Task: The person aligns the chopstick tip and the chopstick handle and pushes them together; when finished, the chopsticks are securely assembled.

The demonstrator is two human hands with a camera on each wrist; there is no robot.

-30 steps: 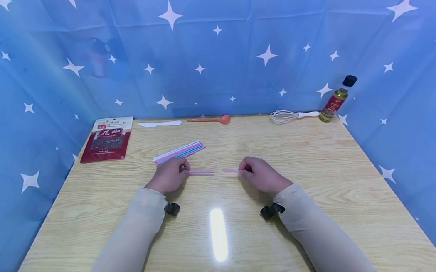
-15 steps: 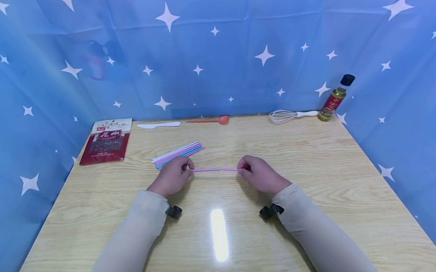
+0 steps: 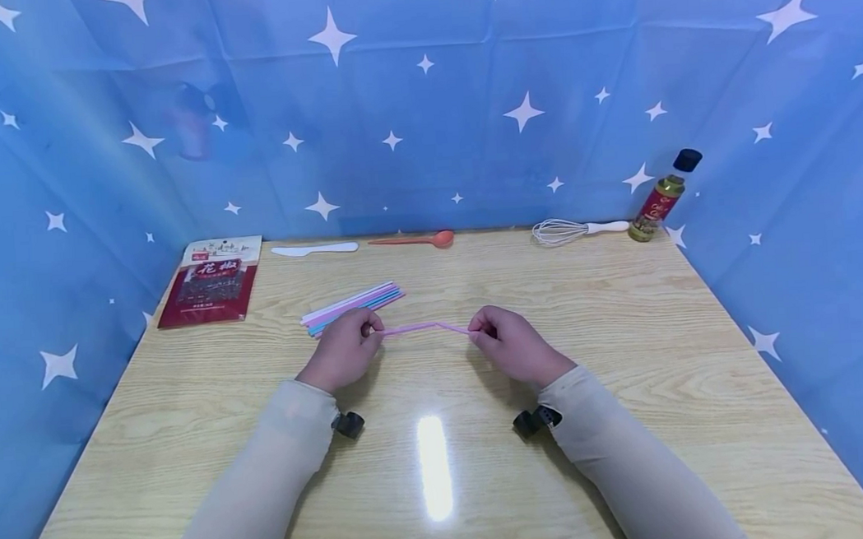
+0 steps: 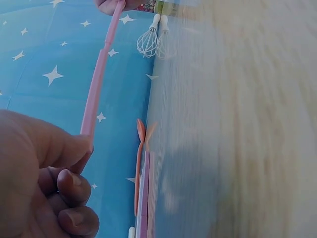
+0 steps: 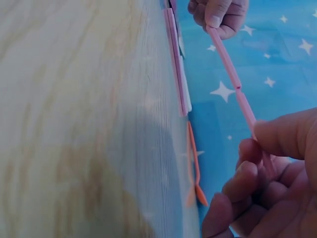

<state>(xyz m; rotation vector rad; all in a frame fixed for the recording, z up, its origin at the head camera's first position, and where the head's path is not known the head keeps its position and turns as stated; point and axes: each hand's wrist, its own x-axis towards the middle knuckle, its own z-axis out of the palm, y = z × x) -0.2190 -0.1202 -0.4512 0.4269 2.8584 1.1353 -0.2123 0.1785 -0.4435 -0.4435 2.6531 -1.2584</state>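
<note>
Blue star-patterned cloth surrounds a wooden surface (image 3: 630,356). Above its middle, the left hand (image 3: 342,351) and right hand (image 3: 508,346) each pinch one end of a joined pink straw (image 3: 426,327), peaked at its joint. More straws (image 3: 352,305) lie just behind.

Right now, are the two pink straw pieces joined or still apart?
Joined: the pink straws meet end to end at a slight kink, forming one line between the left hand and right hand.
</note>
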